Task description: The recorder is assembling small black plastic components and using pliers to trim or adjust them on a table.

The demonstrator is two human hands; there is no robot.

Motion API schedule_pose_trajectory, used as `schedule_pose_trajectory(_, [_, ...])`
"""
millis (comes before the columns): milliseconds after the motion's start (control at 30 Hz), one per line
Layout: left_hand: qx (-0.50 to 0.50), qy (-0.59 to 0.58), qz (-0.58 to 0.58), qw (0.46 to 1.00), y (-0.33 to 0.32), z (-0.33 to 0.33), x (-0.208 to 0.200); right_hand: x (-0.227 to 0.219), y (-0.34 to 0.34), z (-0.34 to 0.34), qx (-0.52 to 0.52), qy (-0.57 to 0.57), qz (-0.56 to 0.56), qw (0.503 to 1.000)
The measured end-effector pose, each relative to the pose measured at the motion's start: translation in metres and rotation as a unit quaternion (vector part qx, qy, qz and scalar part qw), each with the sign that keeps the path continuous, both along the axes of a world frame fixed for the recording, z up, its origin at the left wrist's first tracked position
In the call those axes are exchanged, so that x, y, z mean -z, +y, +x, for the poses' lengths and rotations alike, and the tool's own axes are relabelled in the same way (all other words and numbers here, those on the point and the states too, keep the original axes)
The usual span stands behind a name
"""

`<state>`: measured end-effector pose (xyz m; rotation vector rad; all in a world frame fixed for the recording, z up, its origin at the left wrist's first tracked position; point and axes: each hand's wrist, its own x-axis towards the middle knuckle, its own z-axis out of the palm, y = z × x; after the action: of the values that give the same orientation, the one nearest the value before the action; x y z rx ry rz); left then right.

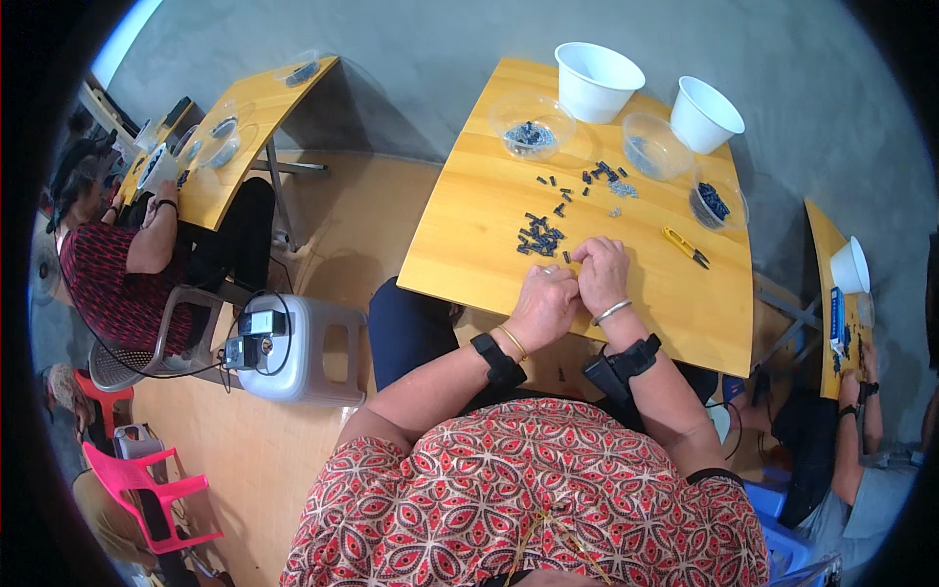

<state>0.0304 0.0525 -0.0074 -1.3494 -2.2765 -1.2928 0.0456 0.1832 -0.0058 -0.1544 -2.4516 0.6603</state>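
At the near edge of the yellow wooden table, my left hand and my right hand are drawn together, fingers pinched. What they grip is too small and covered by the fingers to make out. Just beyond my left hand lies a pile of small black cylindrical parts. More black parts are scattered farther back, beside a little heap of silver metal pieces. Yellow-handled thread snips rest to the right of my right hand.
Along the back are see-through bowls, one with silver and black pieces, one with silver bits, one with black parts. Behind them stand two white tubs. A grey stool is at left. Other people work at side tables.
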Motion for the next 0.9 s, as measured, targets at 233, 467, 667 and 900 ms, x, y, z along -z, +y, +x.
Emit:
schedule_pose_trajectory(233, [0.007, -0.008, 0.005, 1.000, 0.001, -0.003, 0.004, -0.002, -0.003, 0.001, -0.008, 0.002, 0.039, 0.999])
schedule_pose_trajectory(467, [0.000, 0.001, 0.001, 1.000, 0.001, -0.004, 0.003, -0.004, -0.006, 0.002, 0.014, -0.028, 0.064, 0.997])
schedule_pose_trajectory(667, [-0.004, 0.000, -0.007, 1.000, 0.000, 0.000, 0.001, 0.000, -0.004, 0.004, 0.025, -0.058, 0.079, 0.995])
schedule_pose_trajectory(900, [0.023, -0.447, 0.236, 0.863, -0.011, -0.012, -0.008, -0.015, -0.005, 0.025, -0.087, 0.060, -0.248, 0.963])
